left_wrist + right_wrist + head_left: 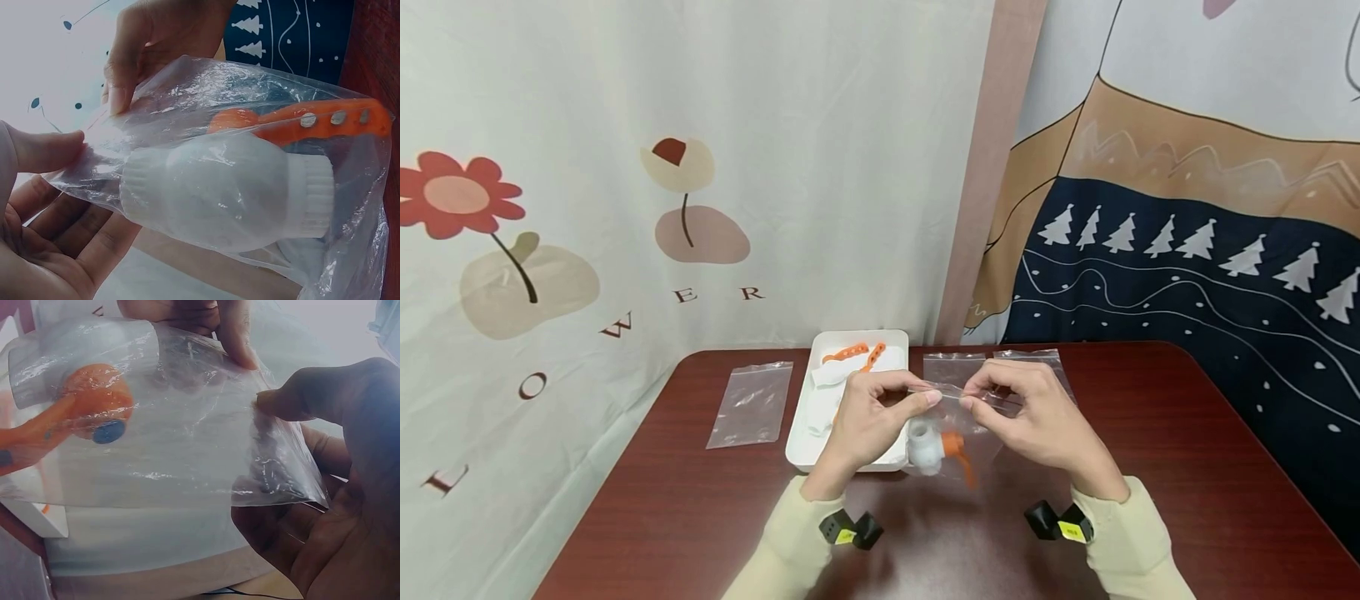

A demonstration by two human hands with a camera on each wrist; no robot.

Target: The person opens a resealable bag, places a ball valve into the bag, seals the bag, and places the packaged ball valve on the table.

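A white plastic ball valve [219, 187] with an orange lever handle [325, 122] hangs inside a clear zip bag [181, 450]. My left hand [872, 417] pinches the bag's top edge between thumb and fingers, just over the right side of the tray. Close beside it, my right hand [1037, 412] pinches the same edge at its other end. Both thumbs lie along the bag's mouth. In the head view the valve [927, 447] shows below the hands, above the table.
On the dark red table [662, 517], a white tray [801, 446] holds more white pieces with orange handles [846, 353]. A flat clear bag [749, 406] lies left of the tray; further flat bags [953, 367] lie behind the hands. Printed curtains [850, 167] hang beyond the table.
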